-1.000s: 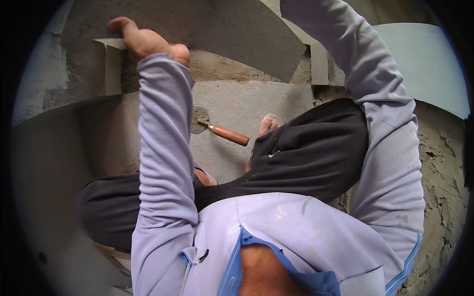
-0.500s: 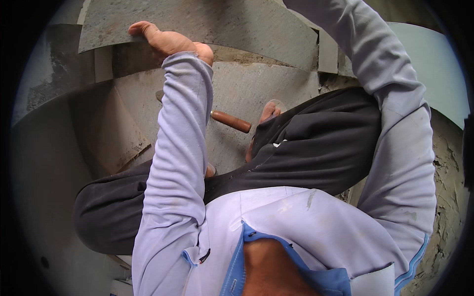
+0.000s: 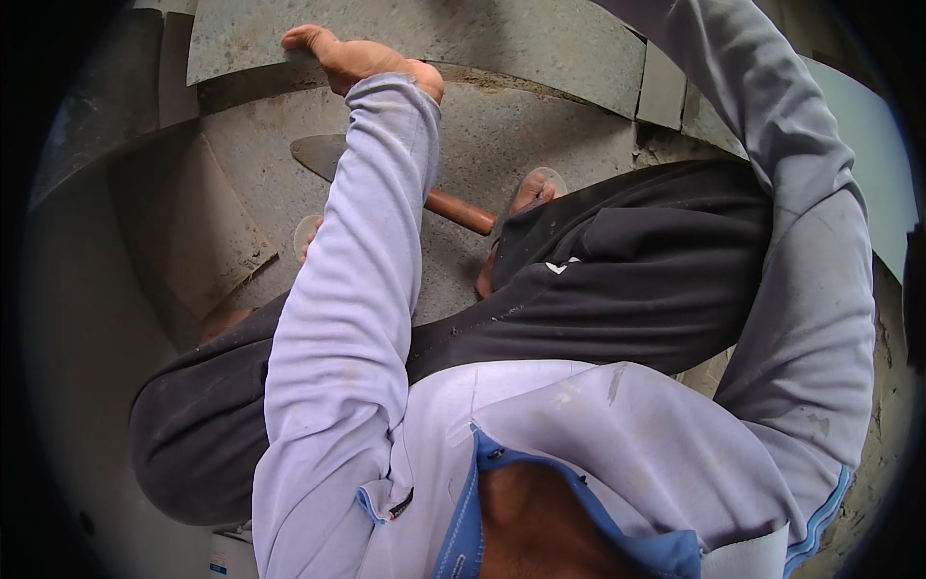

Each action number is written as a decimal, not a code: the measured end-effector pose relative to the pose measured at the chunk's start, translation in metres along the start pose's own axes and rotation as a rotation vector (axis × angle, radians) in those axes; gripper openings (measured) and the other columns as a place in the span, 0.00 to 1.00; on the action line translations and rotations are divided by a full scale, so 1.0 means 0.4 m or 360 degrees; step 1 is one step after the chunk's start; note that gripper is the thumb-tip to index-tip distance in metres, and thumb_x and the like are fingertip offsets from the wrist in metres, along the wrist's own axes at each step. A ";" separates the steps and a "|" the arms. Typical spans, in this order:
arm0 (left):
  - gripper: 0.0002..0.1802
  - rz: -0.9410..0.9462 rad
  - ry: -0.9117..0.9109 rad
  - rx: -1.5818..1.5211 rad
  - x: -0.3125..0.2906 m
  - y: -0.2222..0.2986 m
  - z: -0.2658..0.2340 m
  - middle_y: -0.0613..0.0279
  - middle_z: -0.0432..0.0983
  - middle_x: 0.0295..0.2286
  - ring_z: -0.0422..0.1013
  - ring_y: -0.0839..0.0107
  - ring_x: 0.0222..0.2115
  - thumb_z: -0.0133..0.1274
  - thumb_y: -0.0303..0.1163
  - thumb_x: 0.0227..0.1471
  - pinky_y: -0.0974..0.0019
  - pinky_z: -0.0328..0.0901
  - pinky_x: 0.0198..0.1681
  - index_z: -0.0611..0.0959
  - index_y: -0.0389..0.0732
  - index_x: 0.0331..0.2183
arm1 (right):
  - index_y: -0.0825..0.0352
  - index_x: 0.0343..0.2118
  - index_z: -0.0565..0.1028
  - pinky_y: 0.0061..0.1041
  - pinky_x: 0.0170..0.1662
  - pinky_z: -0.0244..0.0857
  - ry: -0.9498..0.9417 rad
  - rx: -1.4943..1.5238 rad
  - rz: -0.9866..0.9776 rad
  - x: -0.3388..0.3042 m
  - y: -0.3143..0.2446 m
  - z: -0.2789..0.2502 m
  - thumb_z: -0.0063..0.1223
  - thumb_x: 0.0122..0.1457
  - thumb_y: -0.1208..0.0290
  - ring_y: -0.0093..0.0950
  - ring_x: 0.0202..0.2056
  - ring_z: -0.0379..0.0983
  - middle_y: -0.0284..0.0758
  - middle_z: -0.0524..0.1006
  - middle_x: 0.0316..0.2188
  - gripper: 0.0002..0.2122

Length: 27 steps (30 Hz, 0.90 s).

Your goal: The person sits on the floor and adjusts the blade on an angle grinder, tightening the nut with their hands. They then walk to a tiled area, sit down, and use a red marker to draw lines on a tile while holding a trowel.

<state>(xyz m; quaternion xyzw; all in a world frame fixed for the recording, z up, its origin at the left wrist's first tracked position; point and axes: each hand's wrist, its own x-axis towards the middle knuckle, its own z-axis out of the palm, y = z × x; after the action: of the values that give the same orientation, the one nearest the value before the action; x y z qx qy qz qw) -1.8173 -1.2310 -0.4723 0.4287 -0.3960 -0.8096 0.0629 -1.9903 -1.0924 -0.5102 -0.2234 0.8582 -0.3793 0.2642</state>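
At the upper left, my left hand [image 3: 371, 64] is against the lower part of a large grey speckled slab [image 3: 521, 43]. Its thumb is stretched out to the left along the slab, and the other fingers are hidden behind the hand. Under my left forearm lies a trowel: its wooden handle [image 3: 461, 211] shows right of the sleeve and its pointed blade [image 3: 316, 154] left of it. My right arm reaches up past the top edge, so my right hand is out of sight.
My sandalled feet rest on a grey speckled surface [image 3: 482, 130] around the trowel. A brownish board or tile [image 3: 193, 222] leans at the left. A pale panel [image 3: 858, 135] stands at the right, near rough mortar [image 3: 868, 425]. A dark gap runs below the slab.
The view has shifted, uncovering more of the trowel's blade and my left foot. My left hand stays against the slab, thumb still outstretched.
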 end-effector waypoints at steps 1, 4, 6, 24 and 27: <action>0.46 -0.0008 0.0018 -0.0016 0.007 -0.004 -0.008 0.68 0.30 0.67 0.32 0.65 0.67 0.35 0.65 0.56 0.54 0.31 0.68 0.42 0.53 0.66 | 0.61 0.27 0.74 0.27 0.29 0.60 0.0008 -0.0025 0.0016 0.004 -0.004 0.010 0.49 0.63 0.57 0.18 0.24 0.64 0.24 0.70 0.20 0.14; 0.46 -0.0081 0.0035 -0.0042 0.017 -0.017 -0.021 0.69 0.30 0.67 0.32 0.65 0.67 0.35 0.65 0.56 0.54 0.31 0.68 0.42 0.53 0.66 | 0.62 0.30 0.76 0.28 0.30 0.61 -0.0012 -0.0047 0.0072 0.017 0.007 0.023 0.50 0.62 0.57 0.20 0.26 0.66 0.26 0.73 0.21 0.13; 0.46 -0.0117 0.0057 -0.0054 0.020 -0.029 -0.030 0.69 0.30 0.67 0.32 0.65 0.67 0.35 0.65 0.56 0.54 0.31 0.68 0.42 0.53 0.66 | 0.62 0.31 0.77 0.29 0.31 0.61 0.0042 -0.0090 0.0042 0.029 0.019 0.035 0.50 0.62 0.57 0.21 0.26 0.67 0.27 0.74 0.22 0.13; 0.49 -0.0547 -0.0134 -0.0314 0.232 -0.194 -0.151 0.64 0.29 0.67 0.32 0.58 0.67 0.34 0.70 0.53 0.44 0.31 0.66 0.39 0.56 0.66 | 0.63 0.31 0.75 0.35 0.31 0.63 -0.0038 -0.0047 0.0298 -0.093 0.130 -0.026 0.45 0.62 0.54 0.25 0.26 0.68 0.31 0.72 0.21 0.16; 0.51 -0.0705 -0.0121 -0.0316 0.287 -0.224 -0.178 0.62 0.31 0.67 0.35 0.56 0.67 0.34 0.73 0.52 0.40 0.33 0.66 0.40 0.57 0.66 | 0.63 0.30 0.74 0.36 0.30 0.64 -0.0113 0.0016 0.0493 -0.171 0.175 -0.077 0.43 0.63 0.55 0.25 0.25 0.69 0.32 0.72 0.20 0.15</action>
<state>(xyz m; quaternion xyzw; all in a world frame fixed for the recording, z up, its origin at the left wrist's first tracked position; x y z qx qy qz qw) -1.8146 -1.2628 -0.6312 0.4661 -0.2130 -0.8541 -0.0892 -1.9705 -0.9932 -0.5269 -0.1004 0.8705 -0.3302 0.3510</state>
